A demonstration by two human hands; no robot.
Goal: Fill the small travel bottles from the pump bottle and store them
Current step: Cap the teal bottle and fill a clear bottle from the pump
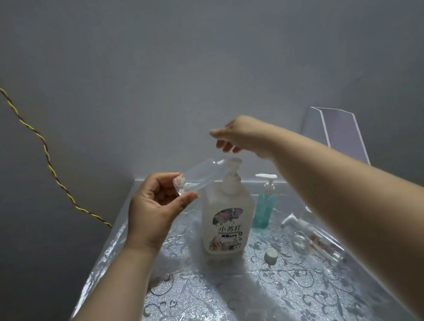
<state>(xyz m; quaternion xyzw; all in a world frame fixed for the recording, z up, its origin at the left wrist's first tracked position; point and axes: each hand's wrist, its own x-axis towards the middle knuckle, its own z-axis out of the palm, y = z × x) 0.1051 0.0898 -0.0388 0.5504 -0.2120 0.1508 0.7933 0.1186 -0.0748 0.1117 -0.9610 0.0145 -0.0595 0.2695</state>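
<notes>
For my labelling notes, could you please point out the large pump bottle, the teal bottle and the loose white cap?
large pump bottle [226,233]: head view, on its front label.
teal bottle [263,211]: head view, on its teal body.
loose white cap [271,255]: head view, on its round face.

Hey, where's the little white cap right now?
In the head view, the white cap lies on the table, right of the large pump bottle near its base, nearer the camera than the teal pump bottle.
</notes>
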